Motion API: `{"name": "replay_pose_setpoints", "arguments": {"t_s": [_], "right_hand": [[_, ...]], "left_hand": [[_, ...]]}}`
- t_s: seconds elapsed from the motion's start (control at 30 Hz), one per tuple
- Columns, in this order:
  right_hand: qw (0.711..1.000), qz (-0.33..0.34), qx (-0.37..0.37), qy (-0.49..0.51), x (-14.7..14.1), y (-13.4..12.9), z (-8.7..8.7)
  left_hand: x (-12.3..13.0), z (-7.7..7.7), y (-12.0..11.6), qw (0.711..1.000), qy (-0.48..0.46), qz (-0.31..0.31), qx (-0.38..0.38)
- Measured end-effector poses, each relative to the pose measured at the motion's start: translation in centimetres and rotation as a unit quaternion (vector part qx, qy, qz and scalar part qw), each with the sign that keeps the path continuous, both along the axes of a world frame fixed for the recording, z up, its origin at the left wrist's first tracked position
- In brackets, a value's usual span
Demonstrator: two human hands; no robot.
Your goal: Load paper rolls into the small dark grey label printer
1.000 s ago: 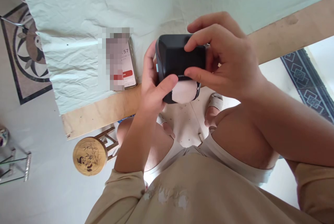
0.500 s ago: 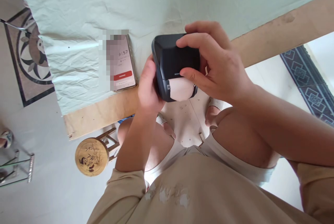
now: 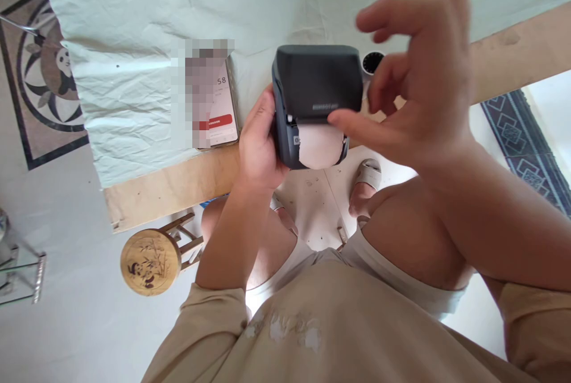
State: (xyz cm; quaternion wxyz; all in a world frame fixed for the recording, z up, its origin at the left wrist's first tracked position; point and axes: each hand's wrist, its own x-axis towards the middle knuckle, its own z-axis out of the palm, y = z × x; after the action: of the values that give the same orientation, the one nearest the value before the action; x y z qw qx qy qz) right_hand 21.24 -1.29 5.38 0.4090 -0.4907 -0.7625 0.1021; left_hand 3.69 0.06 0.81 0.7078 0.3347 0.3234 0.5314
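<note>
My left hand (image 3: 261, 145) is wrapped round the left side of a black label printer (image 3: 279, 115), holding it above the table's front edge. The printer's dark lid (image 3: 319, 77) looks slightly raised along its front edge. A white label (image 3: 320, 146) shows below the lid. Over on the right, my right hand (image 3: 419, 68) has its fingers spread and partly curled, a little blurred. Its thumb tip is at the lid's lower front edge, while the other fingers are off the printer. Nothing is held in this hand.
A phone (image 3: 220, 103), partly blurred out, lies on the pale green cloth (image 3: 134, 91) left of the printer. A round black disc with a white rim (image 3: 373, 62) is behind the right fingers. Below the wooden table edge (image 3: 169, 184) stands a round wooden stool (image 3: 150, 262).
My right hand has lifted off the lid's top and moved right and up, its fingers spreading. The lid's front edge now looks raised. The printer appears slightly further right.
</note>
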Motion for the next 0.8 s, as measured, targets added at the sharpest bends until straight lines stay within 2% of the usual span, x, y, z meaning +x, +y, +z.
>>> {"name": "replay_pose_setpoints", "arguments": {"t_s": [0.13,0.17,0.27,0.43,0.53,0.63,0.73,0.8], "right_hand": [[0.978,-0.168,0.113,-0.042,0.1,0.3,0.2],[0.971,-0.187,0.132,-0.067,0.0,0.5,0.2],[0.959,-0.187,0.149,-0.151,-0.3,1.0,0.2],[0.962,-0.123,0.089,-0.228,-1.2,0.6,0.1],[0.964,-0.079,-0.009,-0.252,-1.4,0.1,0.6],[0.952,-0.079,-0.112,-0.272,-1.4,0.1,1.2],[0.944,-0.077,-0.159,-0.279,-1.1,0.5,1.4],[0.948,-0.072,-0.173,-0.255,-0.9,0.7,1.4]], "left_hand": [[0.2,0.4,-0.1,0.999,0.017,-0.031,-0.002],[0.2,0.5,-0.2,0.999,0.025,-0.035,-0.002],[0.1,0.6,-0.3,0.998,0.049,-0.035,0.001],[0.1,1.0,-0.4,0.997,0.060,-0.048,0.002],[0.0,1.2,-0.6,0.997,0.047,-0.062,0.011],[-0.2,1.2,-0.5,0.996,0.039,-0.071,0.022],[-0.4,1.0,-0.4,0.995,0.037,-0.093,0.027],[-0.5,0.9,-0.4,0.994,0.038,-0.095,0.029]]}}
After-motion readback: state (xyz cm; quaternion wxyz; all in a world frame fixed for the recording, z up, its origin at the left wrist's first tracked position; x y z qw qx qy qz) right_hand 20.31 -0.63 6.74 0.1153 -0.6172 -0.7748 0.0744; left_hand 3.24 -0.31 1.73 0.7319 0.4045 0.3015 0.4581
